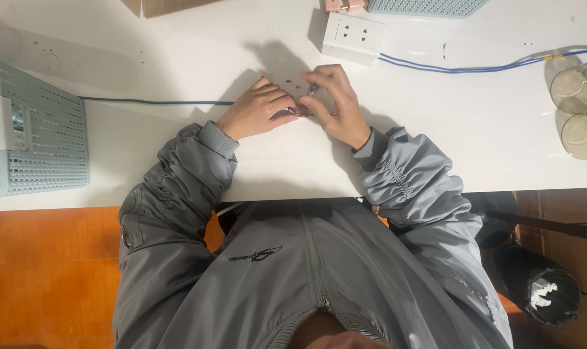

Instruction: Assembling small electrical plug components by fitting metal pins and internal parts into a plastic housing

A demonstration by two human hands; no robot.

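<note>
My left hand (258,108) and right hand (335,103) pinch a tiny dark part (300,111) together, middle top of the frame. I rest both on the white table (474,129), probably to stay steady.

This looks like a small home or workshop bench set up for light assembly work. A plain white surface (468,129) carries a white power strip (353,37) near its far edge, with blue cable (474,68) running off toward the right edge. Perforated pale blue plastic baskets stand at the left edge (41,129) and at the far edge (426,6), and two clear glass jars (579,110) sit at the right edge. Below the near edge lies an orange tiled floor (41,271), with a black waste bin (542,287) by the right corner.
</note>
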